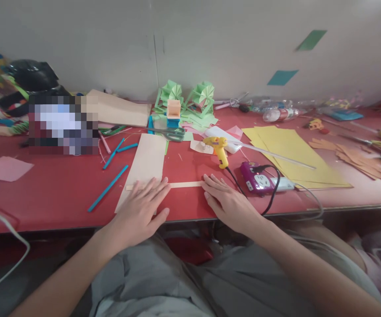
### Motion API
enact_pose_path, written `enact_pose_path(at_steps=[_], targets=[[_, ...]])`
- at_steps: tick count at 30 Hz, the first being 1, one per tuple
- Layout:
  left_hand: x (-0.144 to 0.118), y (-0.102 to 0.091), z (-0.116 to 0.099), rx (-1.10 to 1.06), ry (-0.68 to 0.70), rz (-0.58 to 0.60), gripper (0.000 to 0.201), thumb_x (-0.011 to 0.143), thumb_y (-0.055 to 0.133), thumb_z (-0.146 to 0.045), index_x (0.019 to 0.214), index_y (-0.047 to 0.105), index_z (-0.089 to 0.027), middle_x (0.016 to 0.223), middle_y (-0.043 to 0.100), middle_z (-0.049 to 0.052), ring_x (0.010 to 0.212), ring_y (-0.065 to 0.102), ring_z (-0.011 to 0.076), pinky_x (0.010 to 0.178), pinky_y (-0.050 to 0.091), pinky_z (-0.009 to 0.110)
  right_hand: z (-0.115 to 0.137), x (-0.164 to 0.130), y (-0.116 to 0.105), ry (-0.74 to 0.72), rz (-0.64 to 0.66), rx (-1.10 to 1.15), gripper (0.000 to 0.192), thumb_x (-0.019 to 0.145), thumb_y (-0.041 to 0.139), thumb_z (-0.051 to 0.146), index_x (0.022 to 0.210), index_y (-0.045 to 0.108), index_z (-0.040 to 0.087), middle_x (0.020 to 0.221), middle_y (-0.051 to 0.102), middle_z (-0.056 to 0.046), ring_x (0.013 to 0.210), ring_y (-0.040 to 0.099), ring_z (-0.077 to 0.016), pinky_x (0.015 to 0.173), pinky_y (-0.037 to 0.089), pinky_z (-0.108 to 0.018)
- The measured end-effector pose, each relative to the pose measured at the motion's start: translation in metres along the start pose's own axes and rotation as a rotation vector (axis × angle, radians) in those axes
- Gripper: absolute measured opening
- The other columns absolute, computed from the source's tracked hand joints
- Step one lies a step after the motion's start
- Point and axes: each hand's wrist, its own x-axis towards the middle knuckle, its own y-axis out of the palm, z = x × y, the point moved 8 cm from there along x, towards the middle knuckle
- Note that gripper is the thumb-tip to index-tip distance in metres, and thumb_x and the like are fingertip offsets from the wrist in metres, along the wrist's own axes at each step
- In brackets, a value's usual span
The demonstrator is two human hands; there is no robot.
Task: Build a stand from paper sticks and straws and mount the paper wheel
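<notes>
From the head camera, looking down over my lap, both my hands lie flat on the red table [61, 189]. My left hand [142, 207] is spread wide, palm down, on the near end of the long beige paper sheet [147, 165] that runs away from me toward the wall. My right hand [225, 200] is also flat, with its fingers stretched forward and close together, holding nothing; its fingertips [208, 179] touch the right end of the narrow beige paper strip [184, 184]. That strip lies crosswise near the table's front edge, spanning from the sheet under my left fingers to my right fingertips.

The strip looks very light, thin and floppy to me, easy to crease or tear, and likely to slide on the smooth tabletop. I judge it best pinned flat by fingertips at both ends, or pinched gently at an end to lift it.

Both forearms come in low from my lap, wrists just over the table's front edge, the left angling right and the right angling left.

Just beyond my right hand stands a yellow plastic glue gun [219, 149], its black cord [271, 193] running to a purple power socket block [258, 182]. Yellow card sheets [289, 154] lie further right, and blue paper sticks [108, 188] lie left of the beige sheet.
</notes>
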Motion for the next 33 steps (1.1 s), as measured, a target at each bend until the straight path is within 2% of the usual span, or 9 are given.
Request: enact_pose_path(at_steps=[3,10,17,22,25,27,29,31,33], targets=[[-0.002,0.002,0.002,-0.006,-0.005,0.008,0.062,0.102,0.036,-0.043,0.159,0.026,-0.019,0.164,0.027,0.008,0.153,0.024,0.031,0.121,0.024,0.061,-0.004,0.0,-0.002,0.015,-0.019,0.02,0.045,0.102,0.039,0.028,0.135,0.062,0.009,0.15,0.049,-0.017,0.143,0.043,-0.0279,0.117,0.04,-0.049],[-0.005,0.0,0.012,-0.015,-0.115,0.04,0.06,0.1,0.039,-0.048,0.158,0.029,-0.033,0.166,0.022,-0.001,0.154,0.016,0.0358,0.12,0.018,0.068,-0.013,-0.001,0.0,0.054,-0.044,0.046,0.045,0.102,0.042,0.035,0.134,0.064,0.011,0.149,0.051,-0.015,0.141,0.045,-0.0296,0.117,0.041,-0.048],[-0.007,-0.002,0.013,-0.024,-0.087,0.049,0.069,0.098,0.041,-0.051,0.16,0.024,-0.027,0.166,0.023,0.003,0.153,0.019,0.0363,0.119,0.023,0.066,-0.013,0.0,-0.004,0.004,-0.06,0.055,0.041,0.101,0.043,0.03,0.129,0.067,0.012,0.145,0.055,-0.015,0.138,0.049,-0.0289,0.116,0.042,-0.048],[-0.005,-0.006,0.012,0.058,-0.028,-0.012,0.056,0.102,0.039,-0.044,0.154,0.039,-0.023,0.162,0.036,0.006,0.15,0.031,0.0345,0.117,0.03,0.063,-0.015,0.0,-0.005,-0.056,-0.035,-0.018,0.037,0.102,0.044,0.025,0.129,0.067,0.017,0.144,0.058,-0.011,0.135,0.053,-0.0292,0.115,0.042,-0.053],[0.008,-0.017,0.007,0.141,0.067,-0.089,0.041,0.103,0.038,-0.026,0.139,0.057,-0.018,0.15,0.053,0.011,0.141,0.045,0.0318,0.116,0.034,0.057,-0.015,0.007,-0.011,-0.1,-0.071,-0.067,0.033,0.101,0.045,0.021,0.119,0.072,0.018,0.133,0.067,-0.011,0.125,0.063,-0.028,0.113,0.044,-0.051],[0.022,-0.023,0.003,0.172,0.132,-0.093,0.034,0.099,0.04,-0.014,0.118,0.069,-0.016,0.134,0.064,0.012,0.128,0.056,0.0294,0.107,0.044,0.048,-0.015,0.015,-0.012,-0.122,-0.051,-0.103,0.03,0.099,0.047,0.016,0.109,0.075,0.019,0.123,0.072,-0.01,0.116,0.067,-0.0266,0.109,0.047,-0.048],[0.035,-0.026,0.002,0.201,0.155,-0.02,0.031,0.095,0.043,-0.007,0.099,0.072,-0.016,0.115,0.068,0.011,0.107,0.064,0.0264,0.091,0.051,0.041,-0.015,0.024,-0.011,-0.141,0.025,-0.131,0.03,0.095,0.048,0.009,0.102,0.075,0.018,0.114,0.073,-0.011,0.108,0.068,-0.0245,0.098,0.052,-0.04],[0.046,-0.029,0.002,0.212,0.165,0.059,0.03,0.092,0.043,-0.003,0.095,0.07,-0.015,0.103,0.068,0.009,0.092,0.066,0.0227,0.078,0.051,0.034,-0.016,0.032,-0.01,-0.146,0.103,-0.14,0.032,0.091,0.047,0.002,0.101,0.073,0.016,0.107,0.072,-0.011,0.102,0.067,-0.0227,0.089,0.053,-0.033],[0.052,-0.032,0.007,0.189,0.15,0.109,0.032,0.091,0.042,-0.003,0.099,0.07,-0.017,0.1,0.068,0.007,0.087,0.066,0.0211,0.068,0.048,0.031,-0.017,0.037,-0.011,-0.142,0.157,-0.136,0.033,0.088,0.046,-0.002,0.101,0.071,0.016,0.104,0.07,-0.01,0.098,0.065,-0.0209,0.082,0.051,-0.03]])
